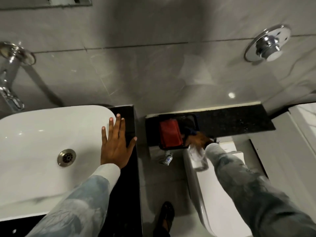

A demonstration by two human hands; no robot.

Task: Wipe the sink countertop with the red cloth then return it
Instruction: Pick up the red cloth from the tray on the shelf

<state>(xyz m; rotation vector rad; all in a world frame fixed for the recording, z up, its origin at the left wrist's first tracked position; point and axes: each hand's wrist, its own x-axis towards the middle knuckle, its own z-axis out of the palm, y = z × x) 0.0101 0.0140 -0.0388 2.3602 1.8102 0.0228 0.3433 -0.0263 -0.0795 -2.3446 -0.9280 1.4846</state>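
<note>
The folded red cloth (170, 134) lies in a black tray (178, 115) on a dark speckled ledge (236, 122) behind the toilet. My right hand (199, 139) is blurred at the tray's right side, just beside the cloth; whether it touches or grips anything is unclear. My left hand (116, 144) rests flat with fingers spread, across the right rim of the white sink (34, 134) and the black countertop (131, 168) strip beside it.
A chrome tap (10, 77) hangs over the sink at the left, and the drain (66, 157) shows in the basin. A white toilet (222, 194) stands below the ledge, with a chrome flush button (268, 45) on the wall. A small bottle (166, 159) lies on the floor. My foot (165, 218) is between the units.
</note>
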